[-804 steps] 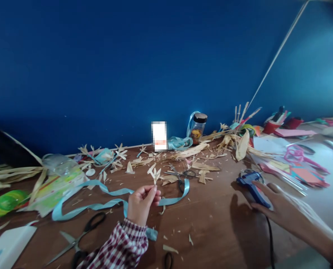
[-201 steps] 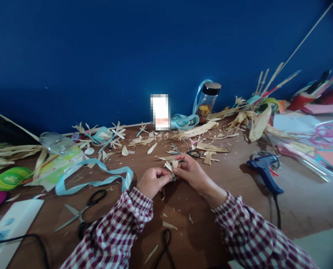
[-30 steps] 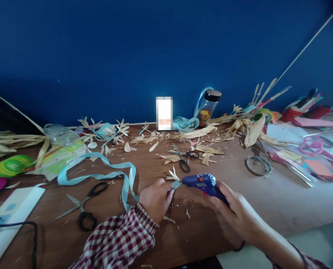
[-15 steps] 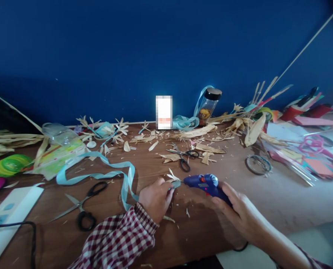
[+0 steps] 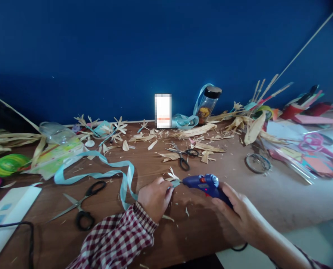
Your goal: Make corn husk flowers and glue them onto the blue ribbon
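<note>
My left hand (image 5: 155, 198) pinches a small flower (image 5: 172, 175) of pale dried-husk petals, with light blue ribbon (image 5: 175, 183) at its base. The fingers cover part of it. A blue hot glue gun (image 5: 201, 182) is gripped in my right hand (image 5: 235, 207), its nozzle pointing left at the ribbon by the flower; whether it touches I cannot tell. A red light glows on the gun's side. From near my left wrist, a long light blue ribbon (image 5: 99, 175) loops away across the table.
Open scissors (image 5: 79, 203) lie left of my left hand; smaller scissors (image 5: 181, 155) lie beyond it among husk scraps. A white power strip (image 5: 12, 220) sits at far left. A lidded jar (image 5: 207, 106) leans by the blue wall. To the right are a metal ring (image 5: 258, 163) and coloured paper (image 5: 319, 167).
The glue gun's nozzle sits slightly further left, closer to the ribbon at the flower's base. Both hands keep their grip and have barely moved; the view has shifted slightly.
</note>
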Motion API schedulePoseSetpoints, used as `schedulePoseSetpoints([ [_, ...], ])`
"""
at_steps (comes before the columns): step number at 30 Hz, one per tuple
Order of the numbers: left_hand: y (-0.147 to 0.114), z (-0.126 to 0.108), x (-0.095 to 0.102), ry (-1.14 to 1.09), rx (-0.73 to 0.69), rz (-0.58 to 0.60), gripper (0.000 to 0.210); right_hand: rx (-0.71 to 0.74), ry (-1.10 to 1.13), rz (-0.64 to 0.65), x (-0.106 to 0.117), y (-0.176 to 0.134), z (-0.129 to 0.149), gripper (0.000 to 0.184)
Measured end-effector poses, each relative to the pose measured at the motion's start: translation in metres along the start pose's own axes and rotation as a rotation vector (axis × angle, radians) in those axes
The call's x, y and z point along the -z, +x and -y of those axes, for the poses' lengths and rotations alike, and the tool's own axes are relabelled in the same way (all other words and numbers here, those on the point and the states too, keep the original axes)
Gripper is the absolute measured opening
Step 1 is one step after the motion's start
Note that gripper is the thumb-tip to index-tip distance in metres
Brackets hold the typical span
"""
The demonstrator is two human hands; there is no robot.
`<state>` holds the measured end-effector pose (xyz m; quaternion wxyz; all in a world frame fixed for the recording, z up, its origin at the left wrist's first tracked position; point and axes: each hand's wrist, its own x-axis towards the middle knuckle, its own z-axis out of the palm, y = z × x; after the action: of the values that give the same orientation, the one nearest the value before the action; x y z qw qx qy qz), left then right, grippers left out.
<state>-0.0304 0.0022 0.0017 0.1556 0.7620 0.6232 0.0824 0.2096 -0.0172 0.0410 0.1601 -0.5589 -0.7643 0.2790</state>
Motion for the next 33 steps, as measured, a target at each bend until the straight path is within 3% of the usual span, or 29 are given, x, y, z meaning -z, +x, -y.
schedulePoseSetpoints([
  [7,0.0,0.003,-0.003,-0.01,-0.025,-0.03,0.021,0.007,-0.039,0.027,-0.006,0.004,0.003,0.022],
  [16,0.0,0.002,-0.002,-0.018,-0.027,-0.019,0.02,0.041,-0.037,-0.068,0.002,0.002,0.007,0.027],
  [33,-0.001,0.004,-0.002,0.027,-0.034,-0.008,0.023,-0.043,-0.012,0.079,0.003,0.012,0.007,0.03],
])
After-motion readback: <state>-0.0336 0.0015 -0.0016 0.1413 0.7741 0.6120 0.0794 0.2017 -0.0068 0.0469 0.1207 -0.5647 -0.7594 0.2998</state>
